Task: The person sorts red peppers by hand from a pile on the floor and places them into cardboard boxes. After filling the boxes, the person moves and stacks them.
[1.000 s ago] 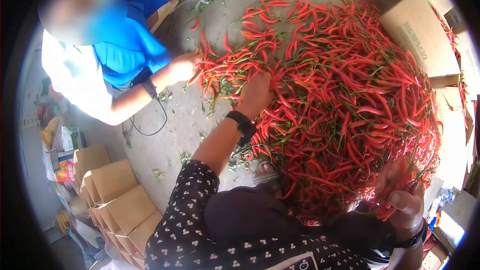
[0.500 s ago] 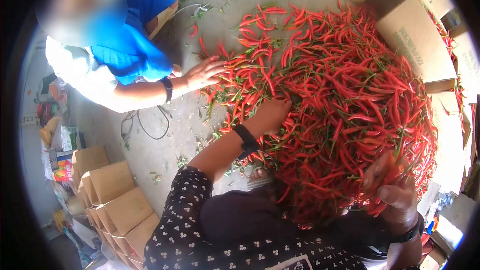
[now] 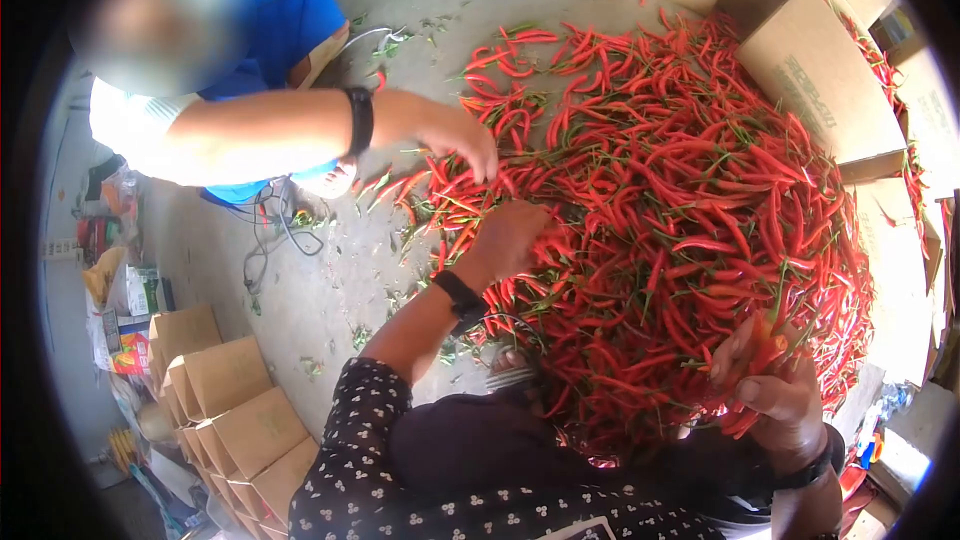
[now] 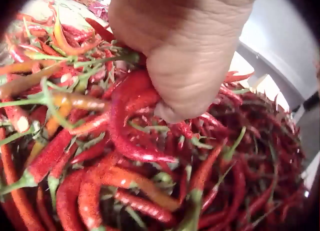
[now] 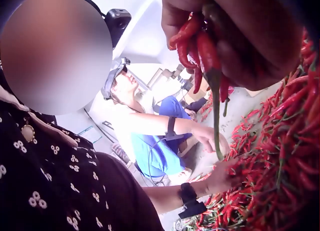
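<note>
Red chili peppers (image 3: 700, 200) lie in a wide heap on the floor. At the heap's left side my left hand (image 3: 510, 240) reaches down, back of the hand up. In the left wrist view, the thumb and curled fingers of my left hand (image 4: 180, 56) pinch a curved red pepper (image 4: 120, 121) among peppers with green stems. My right hand (image 3: 785, 405), at the heap's lower right, grips a small bunch of peppers (image 3: 745, 415). The right wrist view shows my right hand (image 5: 250, 36) curled round that bunch (image 5: 206, 51), one long green stem hanging down.
Another person (image 3: 270, 135), in blue and white, sits at the upper left, one hand over the heap's left edge. Cardboard boxes stand at the upper right (image 3: 820, 80) and lower left (image 3: 225, 380). A cable (image 3: 285, 225) and leaf scraps lie on the grey floor (image 3: 350, 270).
My left hand has moved left over the heap since half a second ago. My right hand keeps its bunch. The other person's arm has swung across to the right, its hand now bent downward.
</note>
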Action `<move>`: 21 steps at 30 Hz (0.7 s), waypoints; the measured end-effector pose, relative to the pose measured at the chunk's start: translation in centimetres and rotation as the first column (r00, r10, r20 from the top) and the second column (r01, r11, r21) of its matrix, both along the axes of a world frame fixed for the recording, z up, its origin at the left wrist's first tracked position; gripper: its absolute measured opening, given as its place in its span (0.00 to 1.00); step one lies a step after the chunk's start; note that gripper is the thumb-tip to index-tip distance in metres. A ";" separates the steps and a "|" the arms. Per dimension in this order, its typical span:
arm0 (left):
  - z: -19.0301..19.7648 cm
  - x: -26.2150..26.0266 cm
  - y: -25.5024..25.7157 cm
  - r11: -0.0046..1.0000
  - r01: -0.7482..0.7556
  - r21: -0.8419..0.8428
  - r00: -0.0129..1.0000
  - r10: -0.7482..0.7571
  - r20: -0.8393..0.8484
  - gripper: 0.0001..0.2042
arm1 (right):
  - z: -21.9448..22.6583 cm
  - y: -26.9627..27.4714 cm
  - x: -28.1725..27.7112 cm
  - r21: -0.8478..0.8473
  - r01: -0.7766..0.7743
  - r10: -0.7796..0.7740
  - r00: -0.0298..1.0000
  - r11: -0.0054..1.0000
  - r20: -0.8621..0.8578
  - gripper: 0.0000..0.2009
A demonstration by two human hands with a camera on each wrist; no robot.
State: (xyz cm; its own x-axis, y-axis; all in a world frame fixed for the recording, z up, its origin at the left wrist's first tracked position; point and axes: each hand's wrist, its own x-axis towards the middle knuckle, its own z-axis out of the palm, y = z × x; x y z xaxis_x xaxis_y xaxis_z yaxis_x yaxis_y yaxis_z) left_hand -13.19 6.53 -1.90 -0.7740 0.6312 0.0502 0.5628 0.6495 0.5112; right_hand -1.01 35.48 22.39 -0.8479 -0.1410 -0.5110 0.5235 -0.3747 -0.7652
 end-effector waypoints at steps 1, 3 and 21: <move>1.4 0.0 0.0 0.993 -0.113 0.030 0.988 0.116 -0.100 0.15 | 0.0 0.2 0.1 -0.007 -0.009 0.009 1.000 1.000 0.008 0.19; 3.5 -1.1 -0.3 0.925 -0.356 0.131 0.929 0.335 0.158 0.13 | 0.1 0.3 0.0 -0.023 -0.014 0.014 1.000 1.000 0.015 0.20; 14.6 -12.4 7.4 0.948 -0.147 0.281 0.898 0.009 0.440 0.35 | 0.0 0.7 -0.5 -0.177 -0.296 0.292 0.955 0.939 -0.046 0.15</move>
State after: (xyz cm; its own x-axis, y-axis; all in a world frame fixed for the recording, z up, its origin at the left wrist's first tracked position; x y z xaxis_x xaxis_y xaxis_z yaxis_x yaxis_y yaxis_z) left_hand -25.63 13.94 12.74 -0.8086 0.5759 -0.1202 0.1980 0.4588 0.8662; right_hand -1.47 36.15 22.41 -0.7641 -0.4736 -0.4381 0.6171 -0.3385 -0.7104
